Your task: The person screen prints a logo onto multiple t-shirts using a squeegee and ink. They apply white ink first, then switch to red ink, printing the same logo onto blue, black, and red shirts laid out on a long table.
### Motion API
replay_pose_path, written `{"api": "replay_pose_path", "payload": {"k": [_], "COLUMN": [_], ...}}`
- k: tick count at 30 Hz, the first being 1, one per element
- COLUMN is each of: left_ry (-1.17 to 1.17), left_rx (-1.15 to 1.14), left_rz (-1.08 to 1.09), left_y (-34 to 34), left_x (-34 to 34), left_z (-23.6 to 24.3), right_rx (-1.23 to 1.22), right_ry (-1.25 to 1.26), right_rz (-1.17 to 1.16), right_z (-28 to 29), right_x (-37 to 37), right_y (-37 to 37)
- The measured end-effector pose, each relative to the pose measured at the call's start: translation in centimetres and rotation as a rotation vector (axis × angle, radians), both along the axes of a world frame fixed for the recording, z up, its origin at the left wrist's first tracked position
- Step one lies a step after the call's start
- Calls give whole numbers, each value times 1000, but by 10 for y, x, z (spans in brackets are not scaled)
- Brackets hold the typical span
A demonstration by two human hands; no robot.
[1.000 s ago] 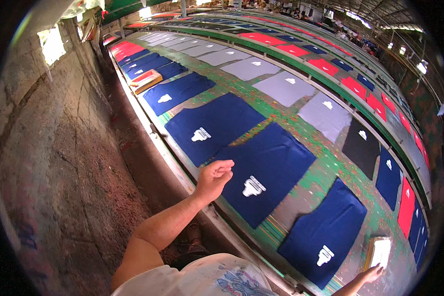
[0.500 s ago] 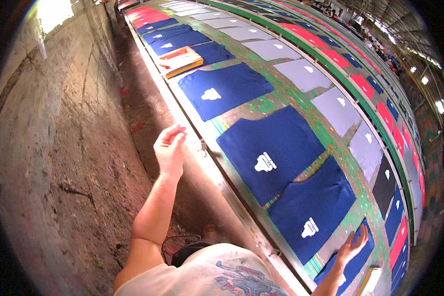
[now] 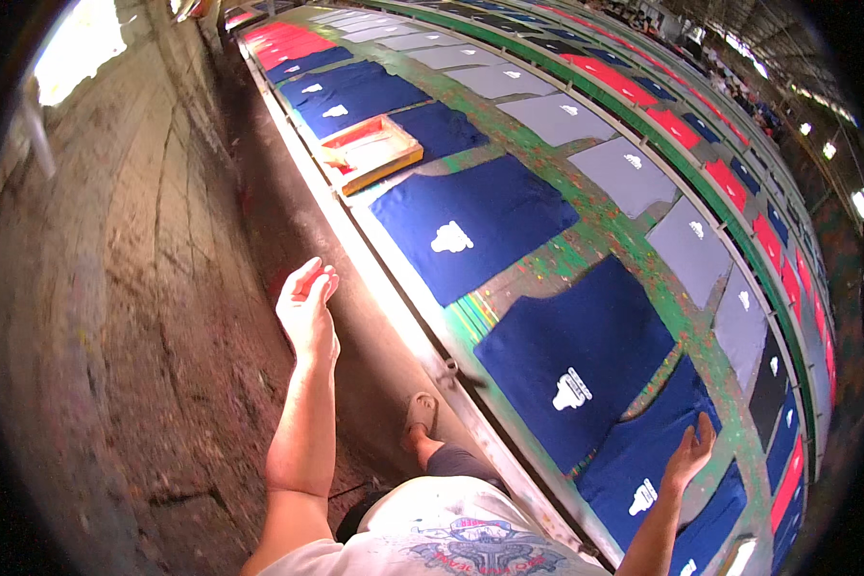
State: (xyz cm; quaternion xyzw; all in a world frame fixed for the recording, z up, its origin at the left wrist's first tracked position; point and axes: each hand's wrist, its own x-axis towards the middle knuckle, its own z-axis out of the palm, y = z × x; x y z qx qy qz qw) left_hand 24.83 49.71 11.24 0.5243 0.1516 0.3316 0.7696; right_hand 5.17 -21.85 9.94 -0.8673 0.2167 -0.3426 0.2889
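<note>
My left hand point(image 3: 307, 309) is raised over the walkway beside the table, its fingers loosely bent and apart with nothing visible in them. My right hand point(image 3: 689, 453) hovers over the near navy shirt panels, open and empty. Below it lies a navy shirt panel point(image 3: 607, 485) with a white print. Another navy panel point(image 3: 586, 336) lies just beyond, and a third navy panel point(image 3: 509, 216) farther up. A wooden screen-printing frame point(image 3: 408, 165) with an orange-stained inside rests on the table past these panels, out of reach of both hands.
The long green, paint-spotted table point(image 3: 538, 154) has a pale metal edge rail point(image 3: 374, 264) with a small knob. Grey panels point(image 3: 624, 173) line its far side; red panels point(image 3: 283, 43) lie at the far end. A rough wall point(image 3: 134, 288) borders the narrow walkway on the left.
I have moved forward along the table, so the wooden frame and panels appear nearer and lower. My left hand's fingers have loosened slightly; my right hand has shifted up in the view.
</note>
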Motion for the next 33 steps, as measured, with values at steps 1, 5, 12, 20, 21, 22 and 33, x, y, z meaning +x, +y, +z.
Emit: {"api": "replay_pose_path", "payload": {"k": [1, 5, 12, 20, 21, 22, 33], "left_ry": [-3, 57, 80, 85, 80, 83, 43], "left_rx": [24, 84, 186, 260, 229, 279, 1016], "left_rz": [-5, -36, -95, -175, -213, -230, -694], "left_y": [9, 40, 97, 187, 201, 218, 322], "left_x": [18, 78, 164, 294, 316, 339, 562], "left_z": [1, 6, 38, 31, 26, 19, -66], "right_rx": [4, 202, -64, -256, -241, -253, -282], "right_ry": [-18, -62, 11, -109, -134, -155, 197], "right_rz": [9, 26, 208, 600, 669, 725, 849], "right_z": [-5, -17, 38, 79, 80, 80, 7], "right_x": [17, 96, 230, 360, 379, 398, 566], "right_y": [8, 62, 189, 383, 414, 447, 814]}}
